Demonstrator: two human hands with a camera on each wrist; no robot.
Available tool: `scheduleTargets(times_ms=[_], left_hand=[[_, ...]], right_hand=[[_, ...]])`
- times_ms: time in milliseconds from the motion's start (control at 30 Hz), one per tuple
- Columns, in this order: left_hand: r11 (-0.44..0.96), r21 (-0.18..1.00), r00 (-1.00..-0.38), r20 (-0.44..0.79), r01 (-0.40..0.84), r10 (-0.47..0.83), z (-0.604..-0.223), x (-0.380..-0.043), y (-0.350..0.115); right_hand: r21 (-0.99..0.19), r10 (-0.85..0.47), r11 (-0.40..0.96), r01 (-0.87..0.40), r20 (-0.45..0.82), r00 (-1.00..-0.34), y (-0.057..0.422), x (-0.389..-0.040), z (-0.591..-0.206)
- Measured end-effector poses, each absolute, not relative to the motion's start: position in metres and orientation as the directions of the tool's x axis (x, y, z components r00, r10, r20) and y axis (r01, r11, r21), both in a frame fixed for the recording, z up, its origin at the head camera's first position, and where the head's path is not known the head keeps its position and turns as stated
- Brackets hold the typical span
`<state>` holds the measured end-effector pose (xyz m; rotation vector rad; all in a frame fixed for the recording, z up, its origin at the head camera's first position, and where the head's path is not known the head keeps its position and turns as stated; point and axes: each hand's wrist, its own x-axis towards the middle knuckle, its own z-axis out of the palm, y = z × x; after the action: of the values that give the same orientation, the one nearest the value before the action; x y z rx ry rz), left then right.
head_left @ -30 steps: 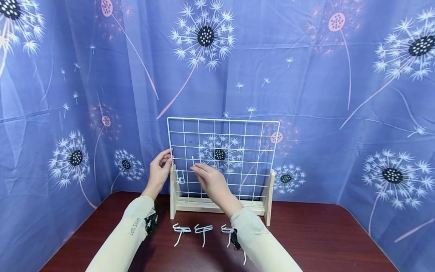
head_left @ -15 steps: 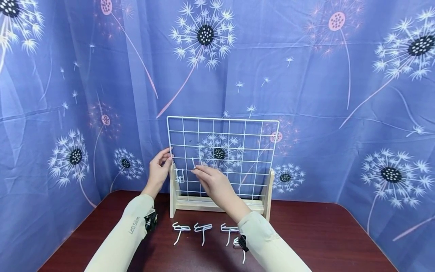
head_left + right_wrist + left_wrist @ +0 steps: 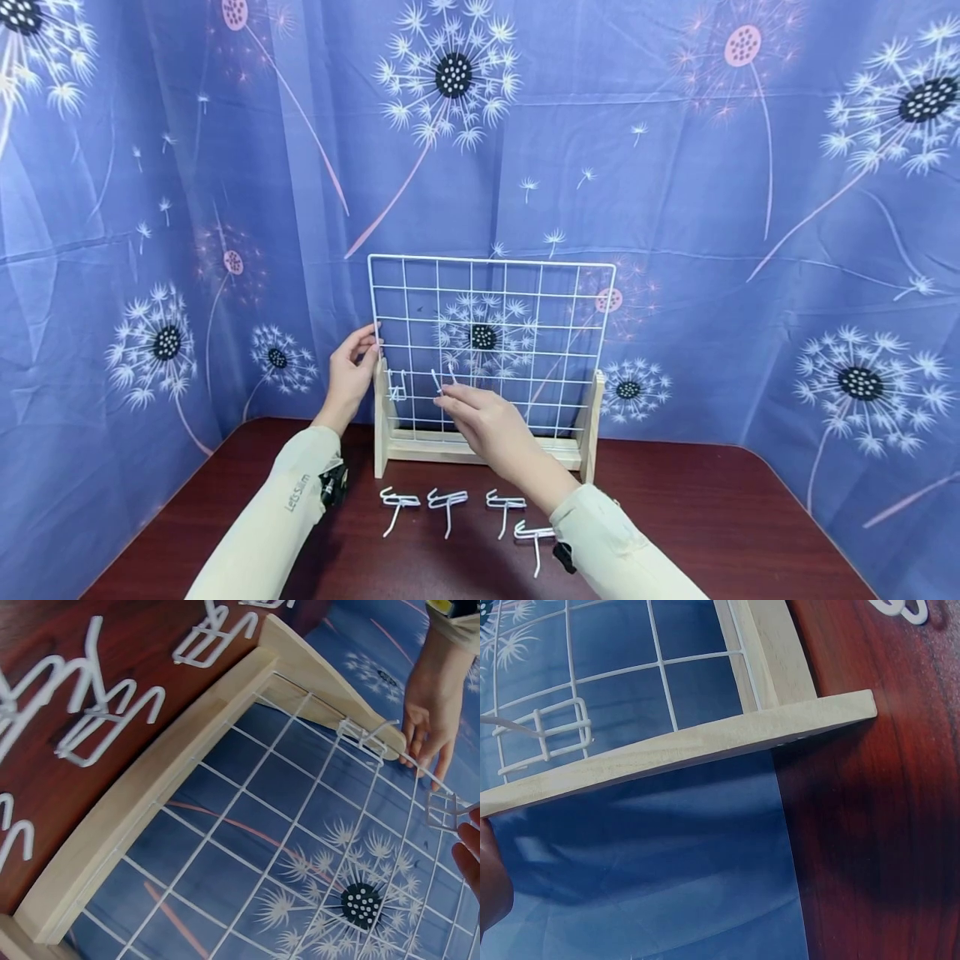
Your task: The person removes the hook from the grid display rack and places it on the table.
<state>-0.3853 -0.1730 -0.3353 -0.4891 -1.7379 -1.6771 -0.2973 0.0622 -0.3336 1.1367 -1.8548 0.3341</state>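
Observation:
My left hand [image 3: 351, 375] grips the left edge of a white wire grid panel [image 3: 506, 293], just above its wooden stand [image 3: 381, 425]. In front of the grid, left of its middle, my right hand [image 3: 483, 421] pinches a white wire hook [image 3: 437, 381] whose prongs point up. The right wrist view shows this hook's rectangular wire back [image 3: 442, 810] beside the fingertips [image 3: 466, 859], overlapping the grid. Another white hook [image 3: 397, 387] hangs on the grid at its lower left, near the stand's left post; the left wrist view shows that hook [image 3: 547, 731] close up.
Several white wire hooks [image 3: 447, 500] lie on the dark red table [image 3: 697, 508] in front of the stand, the rightmost hook [image 3: 534, 531] close to the right sleeve. Behind the table hangs a blue curtain [image 3: 637, 192] with dandelion prints.
My right hand has moved right and down with the hook, which now tilts differently. The rightmost hook on the table shows more from under the right sleeve. My left hand stays on the grid's edge.

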Motion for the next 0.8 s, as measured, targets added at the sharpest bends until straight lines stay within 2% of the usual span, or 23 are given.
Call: scheduleTargets(times_ms=[333, 667, 800], left_hand=[[0.11, 0.703, -0.682, 0.709, 0.702, -0.18, -0.338, -0.386, -0.174], [0.082, 0.715, -0.694, 0.696, 0.695, -0.185, -0.338, -0.389, -0.174], [0.093, 0.701, -0.68, 0.711, 0.707, -0.182, -0.338, -0.389, -0.174]], right_hand=[[0.263, -0.625, 0.512, -0.817, 0.767, -0.145, 0.073, -0.286, -0.352], [0.282, -0.669, 0.495, -0.822, 0.727, -0.153, 0.084, -0.276, -0.365], [0.286, -0.682, 0.486, -0.826, 0.715, -0.153, 0.088, -0.276, -0.369]])
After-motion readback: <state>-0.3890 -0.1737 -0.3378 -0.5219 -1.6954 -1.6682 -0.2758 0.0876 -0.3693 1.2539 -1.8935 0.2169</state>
